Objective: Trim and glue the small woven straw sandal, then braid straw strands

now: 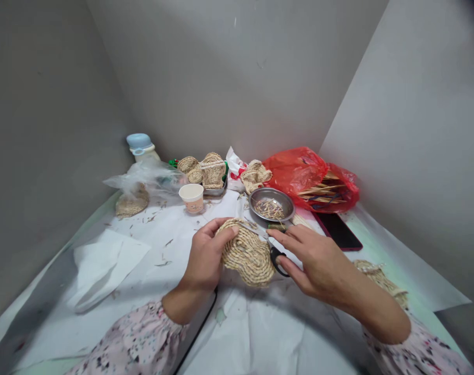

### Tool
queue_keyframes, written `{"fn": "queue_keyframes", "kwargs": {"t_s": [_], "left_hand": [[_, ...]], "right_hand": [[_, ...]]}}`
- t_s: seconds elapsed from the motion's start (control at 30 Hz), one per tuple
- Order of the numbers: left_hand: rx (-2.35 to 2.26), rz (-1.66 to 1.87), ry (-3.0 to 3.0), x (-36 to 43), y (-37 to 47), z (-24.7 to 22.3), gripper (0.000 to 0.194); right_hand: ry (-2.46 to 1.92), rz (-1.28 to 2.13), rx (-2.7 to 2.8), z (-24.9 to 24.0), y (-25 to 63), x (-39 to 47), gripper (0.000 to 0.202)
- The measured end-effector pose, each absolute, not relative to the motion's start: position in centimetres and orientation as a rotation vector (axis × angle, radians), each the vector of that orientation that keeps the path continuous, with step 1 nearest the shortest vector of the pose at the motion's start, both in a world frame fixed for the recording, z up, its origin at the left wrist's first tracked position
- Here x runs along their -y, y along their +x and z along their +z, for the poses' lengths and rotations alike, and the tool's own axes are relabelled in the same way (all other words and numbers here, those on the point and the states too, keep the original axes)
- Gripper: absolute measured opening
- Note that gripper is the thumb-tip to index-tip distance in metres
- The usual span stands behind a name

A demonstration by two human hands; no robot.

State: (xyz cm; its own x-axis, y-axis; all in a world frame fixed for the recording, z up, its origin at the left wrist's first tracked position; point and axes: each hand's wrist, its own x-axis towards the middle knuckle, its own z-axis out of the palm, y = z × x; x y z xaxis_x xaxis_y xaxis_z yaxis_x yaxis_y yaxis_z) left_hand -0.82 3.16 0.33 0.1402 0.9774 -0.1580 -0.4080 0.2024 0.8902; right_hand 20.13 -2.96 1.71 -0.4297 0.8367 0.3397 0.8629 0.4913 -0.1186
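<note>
Scissors (276, 256) at the edge of a woven straw piece (248, 258)
Your left hand (206, 255) pinches the piece by its upper left edge, above the white sheet (159, 289); your right hand (311, 255) grips the scissors' black handle. Just beyond sits 1 metal bowl (287, 200) holding straw bits (270, 209), with 1 cup (192, 202) to its left.

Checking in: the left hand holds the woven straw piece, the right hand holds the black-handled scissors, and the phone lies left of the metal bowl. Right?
Not quite: the head view shows the phone to the right of the metal bowl. The left hand does hold the woven straw piece, and the right hand the black-handled scissors.
</note>
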Motion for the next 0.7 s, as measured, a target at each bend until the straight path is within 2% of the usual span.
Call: {"fn": "queue_keyframes", "kwargs": {"t_s": [0.7], "left_hand": [[-0.910,1.177,0.867,-3.18,-0.91,-0.20,0.033]], "right_hand": [[-1.442,-0.220,2.346,1.78,19.88,2.81,0.044]]}}
